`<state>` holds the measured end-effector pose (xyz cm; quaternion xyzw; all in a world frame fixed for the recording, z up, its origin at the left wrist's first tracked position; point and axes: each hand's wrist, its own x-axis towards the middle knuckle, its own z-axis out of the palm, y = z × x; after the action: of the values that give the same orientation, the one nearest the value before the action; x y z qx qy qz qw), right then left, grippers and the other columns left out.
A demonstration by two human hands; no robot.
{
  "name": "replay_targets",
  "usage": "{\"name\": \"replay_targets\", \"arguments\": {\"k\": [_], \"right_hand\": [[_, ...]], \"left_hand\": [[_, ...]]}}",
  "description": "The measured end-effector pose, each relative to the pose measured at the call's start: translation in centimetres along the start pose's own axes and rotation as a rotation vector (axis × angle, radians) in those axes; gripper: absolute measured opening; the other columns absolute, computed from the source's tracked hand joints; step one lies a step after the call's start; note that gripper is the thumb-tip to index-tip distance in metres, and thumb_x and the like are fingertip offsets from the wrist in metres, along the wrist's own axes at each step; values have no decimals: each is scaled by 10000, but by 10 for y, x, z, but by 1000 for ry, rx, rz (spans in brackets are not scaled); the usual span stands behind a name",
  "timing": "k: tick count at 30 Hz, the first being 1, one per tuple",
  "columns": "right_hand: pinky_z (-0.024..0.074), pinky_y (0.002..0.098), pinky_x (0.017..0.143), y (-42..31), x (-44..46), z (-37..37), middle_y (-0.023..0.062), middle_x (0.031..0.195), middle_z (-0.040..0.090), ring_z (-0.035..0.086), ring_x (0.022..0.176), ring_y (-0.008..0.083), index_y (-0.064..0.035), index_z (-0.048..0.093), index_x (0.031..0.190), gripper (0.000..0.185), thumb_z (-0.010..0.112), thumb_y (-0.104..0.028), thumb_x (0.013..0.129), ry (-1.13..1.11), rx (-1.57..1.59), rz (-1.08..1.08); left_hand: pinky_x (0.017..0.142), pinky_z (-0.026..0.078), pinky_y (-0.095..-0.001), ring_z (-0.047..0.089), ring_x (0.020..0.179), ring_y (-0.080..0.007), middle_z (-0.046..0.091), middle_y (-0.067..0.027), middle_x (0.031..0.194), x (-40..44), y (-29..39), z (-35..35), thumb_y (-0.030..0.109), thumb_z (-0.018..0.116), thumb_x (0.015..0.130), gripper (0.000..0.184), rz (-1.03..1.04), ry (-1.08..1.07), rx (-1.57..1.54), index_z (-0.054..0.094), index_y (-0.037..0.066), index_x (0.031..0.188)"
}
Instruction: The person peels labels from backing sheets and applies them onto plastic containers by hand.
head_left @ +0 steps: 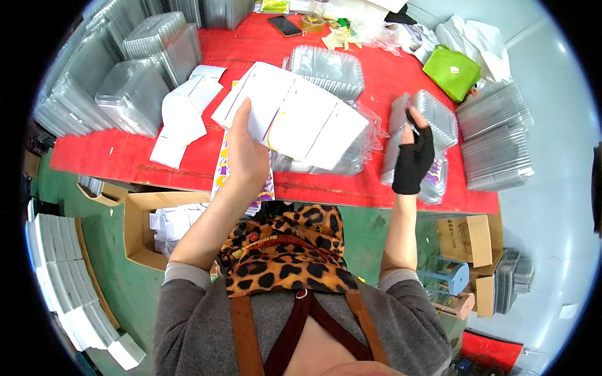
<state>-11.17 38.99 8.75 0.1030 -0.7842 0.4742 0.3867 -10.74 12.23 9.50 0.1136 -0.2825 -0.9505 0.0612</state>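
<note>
My left hand (pixel 246 147) holds a white printed sheet (pixel 301 119) by its left part, thumb on top, above the red table (pixel 200 169). Under the sheet's right part lies clear plastic packaging (pixel 351 160). My right hand (pixel 415 153), in a black fingerless glove, is at a stack of clear plastic trays (pixel 436 116), its fingers bent close together; what they grip, if anything, is too small to tell. Purple-and-white printed sheets (pixel 222 169) lie below my left forearm, partly hidden by it.
Stacks of clear trays (pixel 128 94) fill the back left; others (pixel 498 156) stand at the right edge. White papers (pixel 188 113), a phone (pixel 284 26), tape (pixel 312 24) and a green bag (pixel 451 72) lie on the table. An open carton (pixel 141 232) is below the left edge.
</note>
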Motion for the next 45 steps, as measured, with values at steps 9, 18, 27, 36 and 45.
{"name": "replay_targets", "arguments": {"k": [9,18,27,36,45], "right_hand": [[509,340,813,-19,30,39,159,889,708,682,826,279,-15,702,1048,389,518,-355,1001,-939,-260,164],[427,315,541,-41,6,43,94,608,574,533,542,180,-8,653,823,254,759,-239,834,-936,103,145],[496,414,625,-62,-8,21,159,699,643,648,695,345,-34,678,806,310,761,-333,796,-1103,-368,-121],[509,404,840,-90,21,71,97,1015,690,648,955,293,-78,705,1051,292,731,-153,771,-547,-238,-654],[532,362,696,-62,39,71,162,842,712,685,746,300,-38,748,921,213,762,-195,778,-817,77,-123]], "left_hand": [[979,463,-343,592,1155,-207,602,-142,1267,3,0,-7,168,612,948,426,-35,-122,295,508,-54,1296],[838,534,-313,663,975,-178,673,-114,1124,8,12,-9,129,702,900,372,-144,-199,417,582,-36,1212],[759,552,-289,688,888,-150,701,-102,1037,11,7,-14,106,722,890,306,-97,-202,449,610,-37,1137],[692,549,-272,689,809,-140,712,-96,962,9,12,-8,128,732,880,253,-156,-239,582,659,-13,1078],[556,467,-270,602,694,-99,691,-90,846,8,12,-21,232,724,912,313,58,-509,1113,655,-64,987]]}}
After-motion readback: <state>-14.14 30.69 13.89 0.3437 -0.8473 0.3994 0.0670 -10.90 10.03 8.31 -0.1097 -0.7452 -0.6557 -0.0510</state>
